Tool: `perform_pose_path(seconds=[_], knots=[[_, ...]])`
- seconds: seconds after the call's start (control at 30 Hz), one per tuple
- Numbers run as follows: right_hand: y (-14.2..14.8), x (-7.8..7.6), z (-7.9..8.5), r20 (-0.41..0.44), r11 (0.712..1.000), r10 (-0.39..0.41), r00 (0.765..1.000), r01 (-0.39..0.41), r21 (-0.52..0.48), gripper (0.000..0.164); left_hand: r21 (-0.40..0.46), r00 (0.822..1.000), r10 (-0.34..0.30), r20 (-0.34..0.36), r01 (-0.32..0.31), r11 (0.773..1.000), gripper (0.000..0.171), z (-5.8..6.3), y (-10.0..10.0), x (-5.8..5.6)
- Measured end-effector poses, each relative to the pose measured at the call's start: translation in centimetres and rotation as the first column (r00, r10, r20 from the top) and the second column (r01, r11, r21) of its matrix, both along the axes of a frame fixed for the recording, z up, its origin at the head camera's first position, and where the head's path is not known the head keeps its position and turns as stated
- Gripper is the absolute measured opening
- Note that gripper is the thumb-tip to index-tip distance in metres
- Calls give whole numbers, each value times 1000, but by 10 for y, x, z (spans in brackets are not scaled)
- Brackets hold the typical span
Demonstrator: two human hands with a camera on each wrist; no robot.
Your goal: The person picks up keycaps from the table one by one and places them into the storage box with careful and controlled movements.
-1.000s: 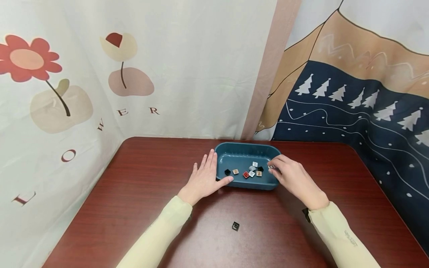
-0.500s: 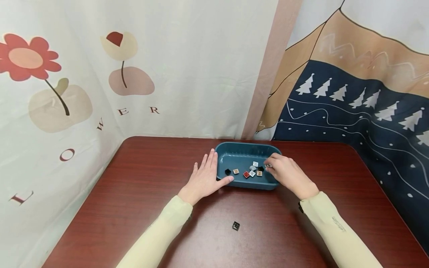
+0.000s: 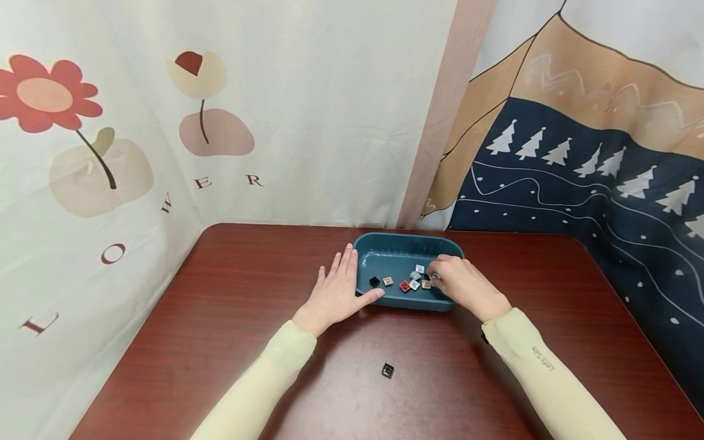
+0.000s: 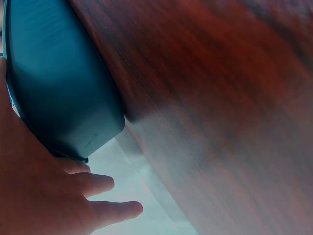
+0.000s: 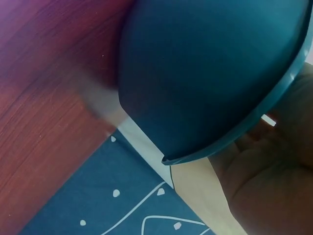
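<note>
A dark teal tray point(image 3: 404, 243) stands toward the back of the table with several small keycaps in it. Among them are a red keycap point(image 3: 405, 286), a white keycap point(image 3: 414, 285), a beige keycap point(image 3: 387, 281) and a black keycap point(image 3: 374, 282). My left hand point(image 3: 332, 296) lies along the tray's left end, fingers straight, thumb over the front rim. Inside the right part of the tray, my right hand point(image 3: 464, 284) pinches a small light-coloured keycap point(image 3: 435, 275), mostly hidden by the fingers. In the right wrist view the tray wall point(image 5: 210, 73) covers the fingertips.
One black keycap point(image 3: 387, 371) lies on the reddish-brown wooden table point(image 3: 264, 269), in front of the tray. Behind the table hang a pale flower-printed curtain point(image 3: 308, 122) and a navy cloth with white trees point(image 3: 550, 183).
My right hand has moved left, from the tray's right end toward the grouped keycaps, still pinching the small light keycap. The left hand has stayed in place.
</note>
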State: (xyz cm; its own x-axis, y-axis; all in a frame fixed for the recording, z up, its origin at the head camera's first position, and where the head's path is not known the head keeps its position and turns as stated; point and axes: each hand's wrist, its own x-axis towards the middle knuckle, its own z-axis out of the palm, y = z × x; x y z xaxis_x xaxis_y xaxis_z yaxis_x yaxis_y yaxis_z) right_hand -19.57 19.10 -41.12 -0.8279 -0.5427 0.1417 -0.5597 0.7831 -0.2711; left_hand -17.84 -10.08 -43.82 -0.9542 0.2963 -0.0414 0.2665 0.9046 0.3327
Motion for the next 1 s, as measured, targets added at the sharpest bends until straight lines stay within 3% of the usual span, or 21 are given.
perform_pose_path(seconds=[0.23, 0.53, 0.8, 1.0], knots=[[-4, -3, -2, -16, 999, 11, 1000, -11, 31, 15, 1, 1000, -3, -9, 3, 1000, 116, -1, -1, 0], [-6, -7, -6, 30, 997, -35, 999, 33, 72, 6, -1, 1000, -3, -8, 3, 1000, 116, 0, 0, -1], [-3, -1, -1, 9, 995, -47, 999, 47, 84, 25, 1, 1000, -4, -6, 4, 1000, 116, 0, 0, 0], [-3, 7, 6, -78, 997, -55, 995, 59, 56, 29, 8, 1000, -2, -1, 2, 1000, 116, 0, 0, 0]])
